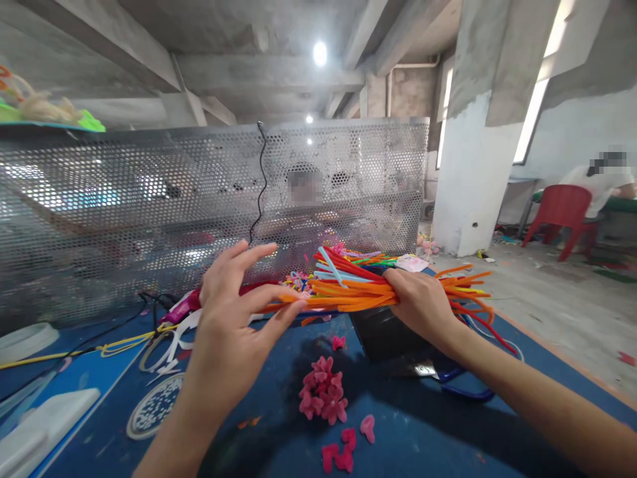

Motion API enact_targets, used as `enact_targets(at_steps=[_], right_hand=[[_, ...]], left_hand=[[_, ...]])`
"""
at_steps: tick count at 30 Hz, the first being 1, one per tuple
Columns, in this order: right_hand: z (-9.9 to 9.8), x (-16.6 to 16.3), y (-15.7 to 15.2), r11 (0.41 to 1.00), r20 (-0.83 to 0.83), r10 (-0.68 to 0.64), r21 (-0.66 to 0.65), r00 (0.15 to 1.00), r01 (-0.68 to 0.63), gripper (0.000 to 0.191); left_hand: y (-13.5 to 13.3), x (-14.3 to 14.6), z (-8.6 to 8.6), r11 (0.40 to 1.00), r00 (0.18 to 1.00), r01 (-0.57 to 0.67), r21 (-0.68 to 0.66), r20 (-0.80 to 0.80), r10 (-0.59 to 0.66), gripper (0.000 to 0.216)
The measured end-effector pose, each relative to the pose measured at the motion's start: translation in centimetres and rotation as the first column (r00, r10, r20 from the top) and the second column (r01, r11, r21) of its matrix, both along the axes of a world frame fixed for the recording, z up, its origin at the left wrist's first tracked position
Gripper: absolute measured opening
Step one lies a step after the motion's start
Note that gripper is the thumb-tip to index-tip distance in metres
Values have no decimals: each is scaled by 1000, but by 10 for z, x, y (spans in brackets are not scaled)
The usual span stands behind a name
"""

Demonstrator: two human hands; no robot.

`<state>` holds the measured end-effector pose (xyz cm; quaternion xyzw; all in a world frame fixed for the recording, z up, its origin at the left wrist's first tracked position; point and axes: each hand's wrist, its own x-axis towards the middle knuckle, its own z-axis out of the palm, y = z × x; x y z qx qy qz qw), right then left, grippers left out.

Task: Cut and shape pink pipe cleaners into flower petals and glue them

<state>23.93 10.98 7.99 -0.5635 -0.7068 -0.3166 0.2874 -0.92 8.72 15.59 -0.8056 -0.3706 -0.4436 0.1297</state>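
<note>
My right hand (423,302) is closed around a bundle of fuzzy pipe cleaners (355,292), mostly orange, with red, light blue and yellow ones among them. The bundle lies crosswise above the table, its ends sticking out on both sides of the hand. At its left end, my left hand (239,312) pinches an orange pipe cleaner (291,299) between thumb and forefinger; the other fingers are raised. Below the hands, a cluster of pink fuzzy flowers (323,392) rests on the blue table (279,425). Small pink bent pieces (343,455) lie in front of it.
Blue-handled scissors (465,392) lie beneath my right forearm, near a black flat object (375,335). A round dish of white beads (156,405) and a white device (60,425) are at left. Behind stands a perforated metal panel (209,192). A person sits on a red chair (562,206).
</note>
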Motion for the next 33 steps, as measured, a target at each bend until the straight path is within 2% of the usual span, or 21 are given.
enact_targets(at_steps=[2,4,7,10,13,15,18,23,27,30,33], right_hand=[[-1,1,1,1000,43,8,26,999,-9,11],[-1,1,1,997,111,29,68,993,-37,12],[-2,1,0,979,241,84,161,967,-126,14],[-3,1,-2,939,327,158,243,932,-244,12],[-4,0,-3,914,350,200,271,915,-303,9],[-4,0,-3,910,346,207,275,915,-310,8],[-4,0,-2,912,327,210,273,921,-305,9],[-3,0,-4,931,322,205,226,924,-286,13],[-3,-2,-6,940,326,216,186,920,-286,15],[-4,0,-4,937,326,233,176,916,-301,16],[-4,6,2,952,297,204,163,933,-260,17]], left_hand=[[1,-5,3,989,998,59,-139,9,-58,13],[-1,-7,5,969,993,113,-218,47,-105,22],[-7,-3,4,989,997,81,-124,30,-78,24],[-12,5,-1,1000,991,12,-20,-134,-14,12],[-14,16,-13,995,949,23,-96,-310,-52,8],[-14,24,-21,988,928,40,-152,-361,-93,7],[-15,33,-29,986,927,59,-158,-357,-112,9],[-16,39,-33,997,950,67,-44,-303,-77,12],[-15,42,-35,998,948,71,-2,-312,-68,14],[-13,39,-30,998,946,56,10,-320,-49,15],[-8,20,-17,999,948,-11,40,-319,23,12]])
